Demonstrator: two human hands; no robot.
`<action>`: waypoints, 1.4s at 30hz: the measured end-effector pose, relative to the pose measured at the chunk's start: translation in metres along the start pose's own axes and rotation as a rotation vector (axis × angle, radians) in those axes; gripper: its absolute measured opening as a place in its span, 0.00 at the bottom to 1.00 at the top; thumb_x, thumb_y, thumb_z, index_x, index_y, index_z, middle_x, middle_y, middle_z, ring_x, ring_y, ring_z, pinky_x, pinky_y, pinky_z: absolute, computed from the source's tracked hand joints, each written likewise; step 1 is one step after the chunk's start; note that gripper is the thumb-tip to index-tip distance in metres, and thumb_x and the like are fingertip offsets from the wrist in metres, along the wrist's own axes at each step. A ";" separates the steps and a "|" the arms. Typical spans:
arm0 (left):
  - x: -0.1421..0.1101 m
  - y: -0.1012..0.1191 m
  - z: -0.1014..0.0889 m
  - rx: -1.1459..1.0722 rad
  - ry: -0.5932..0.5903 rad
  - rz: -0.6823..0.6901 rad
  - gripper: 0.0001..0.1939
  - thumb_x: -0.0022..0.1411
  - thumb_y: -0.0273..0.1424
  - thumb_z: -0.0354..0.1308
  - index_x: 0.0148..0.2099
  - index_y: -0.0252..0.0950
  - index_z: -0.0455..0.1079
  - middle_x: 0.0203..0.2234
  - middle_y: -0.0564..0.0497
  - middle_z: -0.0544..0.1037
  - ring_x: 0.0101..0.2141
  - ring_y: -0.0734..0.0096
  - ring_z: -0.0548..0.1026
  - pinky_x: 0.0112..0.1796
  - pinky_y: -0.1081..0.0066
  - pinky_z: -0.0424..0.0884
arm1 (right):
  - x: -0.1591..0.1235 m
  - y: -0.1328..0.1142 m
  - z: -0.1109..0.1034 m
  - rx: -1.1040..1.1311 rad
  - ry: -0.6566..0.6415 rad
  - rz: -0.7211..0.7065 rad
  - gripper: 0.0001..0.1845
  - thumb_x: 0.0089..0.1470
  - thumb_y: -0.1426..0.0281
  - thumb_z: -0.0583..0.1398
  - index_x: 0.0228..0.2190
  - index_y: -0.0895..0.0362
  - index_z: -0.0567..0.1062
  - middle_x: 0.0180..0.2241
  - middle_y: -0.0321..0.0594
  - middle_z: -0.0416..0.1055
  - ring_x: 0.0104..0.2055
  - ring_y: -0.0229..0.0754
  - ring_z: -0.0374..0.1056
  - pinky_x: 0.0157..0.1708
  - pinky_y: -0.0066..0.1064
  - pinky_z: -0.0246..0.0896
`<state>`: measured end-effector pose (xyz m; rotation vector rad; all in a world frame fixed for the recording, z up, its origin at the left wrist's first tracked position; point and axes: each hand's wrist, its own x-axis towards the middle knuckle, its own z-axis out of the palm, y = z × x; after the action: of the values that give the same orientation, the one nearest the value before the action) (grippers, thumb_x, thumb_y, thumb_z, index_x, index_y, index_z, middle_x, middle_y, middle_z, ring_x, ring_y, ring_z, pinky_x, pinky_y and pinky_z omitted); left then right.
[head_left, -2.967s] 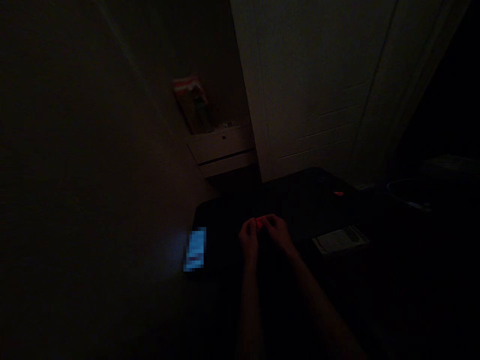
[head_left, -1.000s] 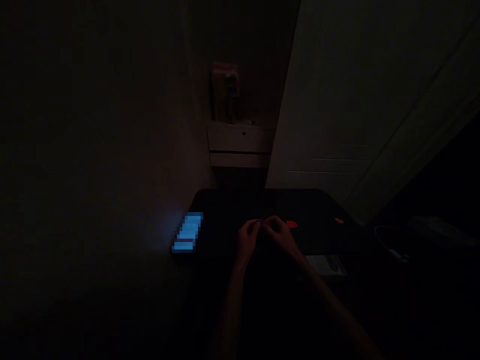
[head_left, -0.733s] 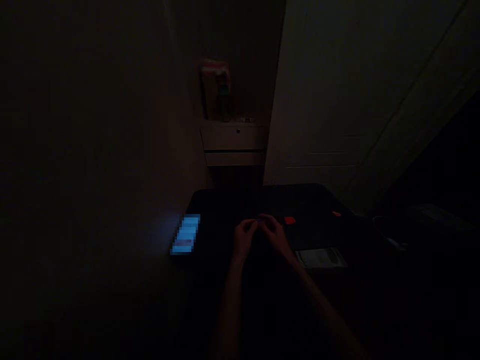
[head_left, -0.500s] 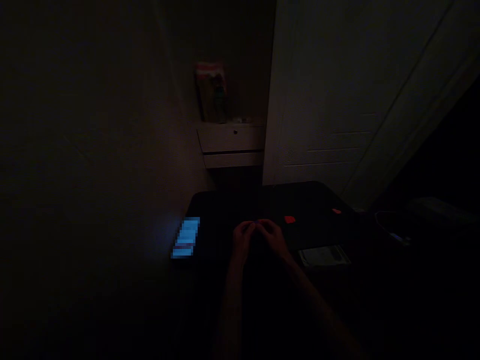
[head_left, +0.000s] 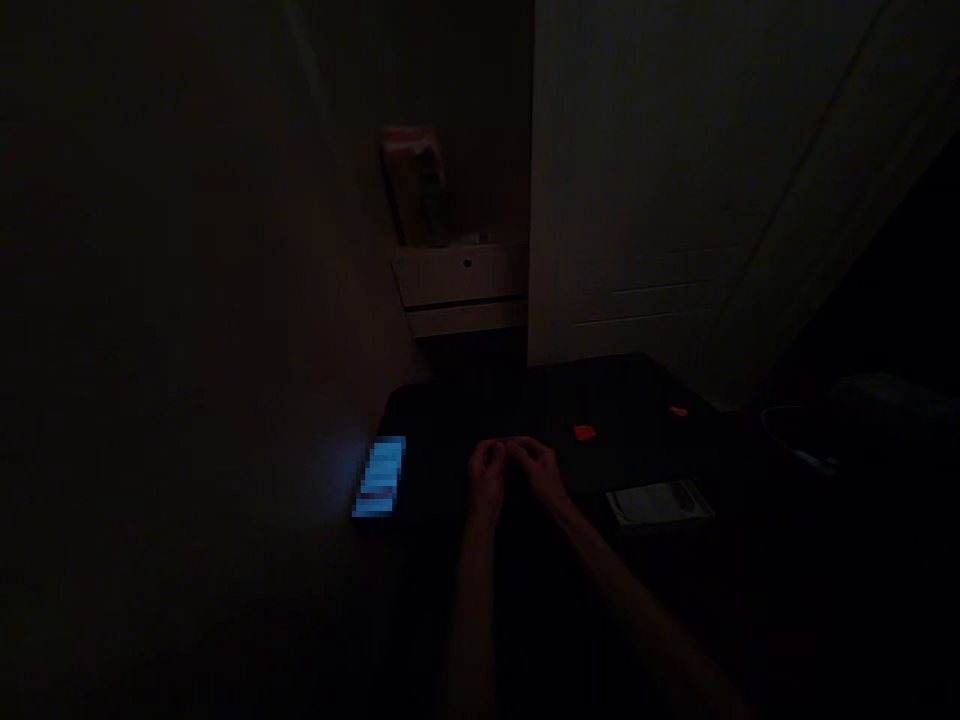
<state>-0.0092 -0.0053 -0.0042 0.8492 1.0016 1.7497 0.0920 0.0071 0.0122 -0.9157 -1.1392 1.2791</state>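
Note:
Both hands meet over the dark table (head_left: 450, 405), fingertips close together. My left hand (head_left: 487, 470) is closed in a pinch, and my right hand (head_left: 537, 464) pinches from the other side. A small dark, faintly purplish thing (head_left: 509, 439) shows at the fingertips; the dim light hides its kind. Right of my hands lies a small red piece (head_left: 584, 433) on the table. Another red piece (head_left: 678, 411) is farther right, close to the table's right side.
A lit phone screen (head_left: 380, 477), blurred into blocks, glows at the table's left edge. A shallow pale box (head_left: 660, 503) is at the front right. A cable (head_left: 799, 455) lies beyond the right side. Behind are drawers (head_left: 459, 282), a colourful bag (head_left: 414, 185) and a pale panel (head_left: 637, 180).
The view has shifted slightly. My hands stay together, pinching the small thing, with only a slight change in finger position. The red pieces rest where they were.

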 end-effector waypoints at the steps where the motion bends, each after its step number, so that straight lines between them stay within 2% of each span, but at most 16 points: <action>1: 0.000 0.000 0.000 -0.013 -0.002 -0.008 0.24 0.51 0.50 0.71 0.35 0.33 0.74 0.29 0.51 0.76 0.31 0.73 0.73 0.35 0.72 0.68 | 0.000 0.001 0.001 0.007 0.006 -0.002 0.21 0.45 0.52 0.69 0.31 0.57 0.81 0.31 0.42 0.80 0.35 0.47 0.73 0.37 0.36 0.67; 10: -0.004 0.005 0.005 -0.033 0.001 -0.010 0.22 0.53 0.49 0.70 0.32 0.35 0.71 0.27 0.55 0.72 0.29 0.76 0.69 0.32 0.75 0.65 | 0.001 0.001 0.001 -0.018 0.028 -0.057 0.18 0.49 0.53 0.67 0.29 0.56 0.80 0.29 0.39 0.77 0.33 0.45 0.71 0.34 0.33 0.65; 14: -0.003 0.008 0.007 -0.070 0.073 -0.009 0.23 0.50 0.49 0.72 0.32 0.34 0.71 0.27 0.54 0.73 0.29 0.76 0.69 0.31 0.75 0.65 | 0.000 -0.001 0.000 -0.015 0.007 -0.080 0.18 0.52 0.53 0.67 0.33 0.55 0.81 0.34 0.40 0.79 0.37 0.46 0.72 0.39 0.35 0.67; 17: -0.001 0.009 0.009 -0.110 0.122 -0.030 0.25 0.50 0.50 0.72 0.38 0.34 0.74 0.31 0.51 0.77 0.31 0.74 0.73 0.34 0.74 0.68 | 0.000 0.000 0.002 0.034 0.034 -0.086 0.19 0.49 0.54 0.69 0.36 0.55 0.79 0.35 0.41 0.79 0.38 0.47 0.74 0.41 0.36 0.69; 21: -0.002 0.009 0.009 -0.043 0.073 -0.038 0.25 0.52 0.49 0.71 0.42 0.33 0.77 0.36 0.47 0.79 0.36 0.69 0.76 0.38 0.71 0.70 | -0.002 0.001 0.003 0.053 0.024 -0.087 0.21 0.50 0.55 0.69 0.43 0.52 0.77 0.35 0.40 0.80 0.38 0.47 0.75 0.41 0.38 0.70; 24: -0.003 0.008 0.008 0.053 0.088 0.007 0.24 0.55 0.49 0.69 0.41 0.33 0.77 0.36 0.46 0.80 0.38 0.67 0.76 0.40 0.70 0.70 | -0.004 0.002 0.004 -0.060 0.007 -0.159 0.18 0.54 0.55 0.66 0.40 0.53 0.78 0.39 0.42 0.79 0.41 0.48 0.75 0.44 0.39 0.70; 28: -0.004 0.009 0.005 0.198 0.081 0.092 0.22 0.60 0.51 0.64 0.43 0.35 0.77 0.38 0.46 0.80 0.40 0.64 0.76 0.44 0.68 0.70 | -0.005 0.001 0.004 -0.202 0.102 -0.243 0.17 0.54 0.54 0.66 0.36 0.54 0.79 0.39 0.44 0.78 0.42 0.48 0.73 0.46 0.40 0.68; 34: -0.003 0.011 0.002 0.342 0.029 0.144 0.22 0.62 0.52 0.62 0.37 0.36 0.75 0.31 0.49 0.78 0.35 0.66 0.74 0.38 0.70 0.68 | -0.006 -0.003 0.002 -0.191 0.057 -0.261 0.17 0.57 0.55 0.64 0.40 0.54 0.81 0.42 0.45 0.79 0.47 0.49 0.73 0.52 0.41 0.66; 38: -0.004 0.011 0.002 0.305 0.008 0.131 0.23 0.61 0.53 0.62 0.34 0.36 0.73 0.28 0.52 0.75 0.31 0.69 0.71 0.34 0.73 0.66 | -0.005 -0.003 0.001 -0.165 0.069 -0.194 0.19 0.54 0.53 0.65 0.37 0.55 0.82 0.39 0.45 0.80 0.44 0.51 0.74 0.48 0.41 0.68; 42: -0.005 0.012 0.003 0.314 -0.016 0.141 0.23 0.63 0.52 0.60 0.34 0.36 0.74 0.28 0.52 0.75 0.31 0.69 0.72 0.34 0.73 0.66 | -0.005 -0.004 0.001 -0.127 0.058 -0.164 0.19 0.53 0.52 0.66 0.35 0.55 0.81 0.37 0.44 0.80 0.42 0.49 0.74 0.45 0.39 0.69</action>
<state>-0.0092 -0.0123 0.0073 1.1529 1.2522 1.7239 0.0923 0.0014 0.0158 -0.9263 -1.2339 1.0507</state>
